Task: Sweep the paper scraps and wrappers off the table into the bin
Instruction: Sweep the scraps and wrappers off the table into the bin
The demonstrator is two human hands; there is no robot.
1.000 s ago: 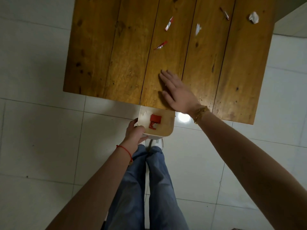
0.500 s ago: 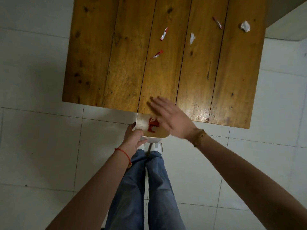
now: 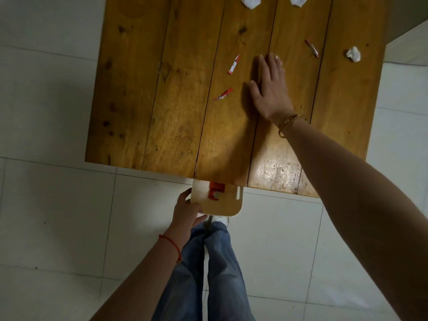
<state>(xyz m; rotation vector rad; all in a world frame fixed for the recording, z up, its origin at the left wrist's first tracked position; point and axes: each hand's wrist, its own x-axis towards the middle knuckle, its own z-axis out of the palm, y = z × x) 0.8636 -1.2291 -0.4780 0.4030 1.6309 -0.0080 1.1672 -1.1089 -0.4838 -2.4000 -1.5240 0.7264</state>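
My right hand lies flat and open on the wooden table, its fingertips touching a small white scrap. Two red-and-white wrappers lie just left of it. A third wrapper and a crumpled white paper sit to the right. Two more white papers lie at the far edge. My left hand grips the rim of a pale bin held under the table's near edge; red wrappers lie inside it.
The table stands on a white tiled floor. My legs in blue jeans stand right behind the bin. A grey wall corner shows at the top right.
My right hand has left the table's near edge by the bin and reached forward to the white scrap. The left hand and bin stay put. The view has tilted toward the far side.
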